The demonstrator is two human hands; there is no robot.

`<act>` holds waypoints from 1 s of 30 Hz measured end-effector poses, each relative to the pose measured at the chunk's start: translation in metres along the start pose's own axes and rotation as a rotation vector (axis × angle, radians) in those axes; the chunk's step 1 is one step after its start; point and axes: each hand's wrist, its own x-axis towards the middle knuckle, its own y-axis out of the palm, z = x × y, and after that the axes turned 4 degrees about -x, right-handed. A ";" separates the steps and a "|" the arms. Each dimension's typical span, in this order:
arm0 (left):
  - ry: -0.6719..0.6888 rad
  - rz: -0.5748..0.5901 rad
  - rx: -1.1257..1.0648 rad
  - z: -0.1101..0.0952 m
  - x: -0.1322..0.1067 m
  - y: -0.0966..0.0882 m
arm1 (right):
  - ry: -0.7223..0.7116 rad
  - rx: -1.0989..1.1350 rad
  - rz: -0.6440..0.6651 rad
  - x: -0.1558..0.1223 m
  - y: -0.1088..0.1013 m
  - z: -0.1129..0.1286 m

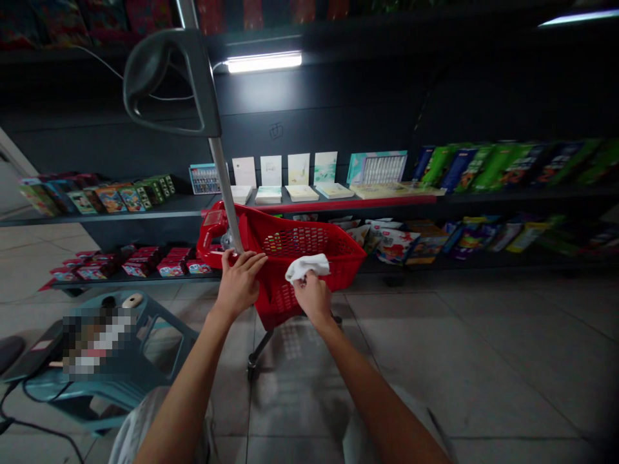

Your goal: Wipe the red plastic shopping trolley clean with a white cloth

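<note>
A red plastic shopping cart (pixel 345 251) with perforated sides stands in front of me on dark wheeled legs. My left hand (pixel 239 280) lies on the cart's near upper edge beside the metal pole, its fingers stretched out and spread over the rim. In my right hand (pixel 313 296) a white cloth (pixel 308 264) is bunched and pressed against the near side of the cart, just below the rim. The fingertips are partly hidden by the cloth. A red handle piece (pixel 211 235) projects from the cart's left end.
A metal pole (pixel 225 174) with a grey handle loop (pixel 206 84) rises by the cart's left end. Shelves behind hold books (pixel 298 169), small boxes (pixel 128 198) and green and blue packages (pixel 498 164). At lower left, a blue-grey stool (pixel 159 309) bears several items and cables.
</note>
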 end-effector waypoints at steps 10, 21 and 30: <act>-0.016 0.011 -0.039 -0.004 -0.003 0.004 | -0.567 0.165 -0.232 -0.033 0.031 0.066; -0.080 -0.013 -0.038 -0.005 -0.004 0.002 | -0.718 -0.168 0.019 -0.041 0.058 0.043; -0.045 -0.028 0.001 -0.002 -0.006 0.005 | -0.575 -0.365 -0.028 0.004 0.005 -0.034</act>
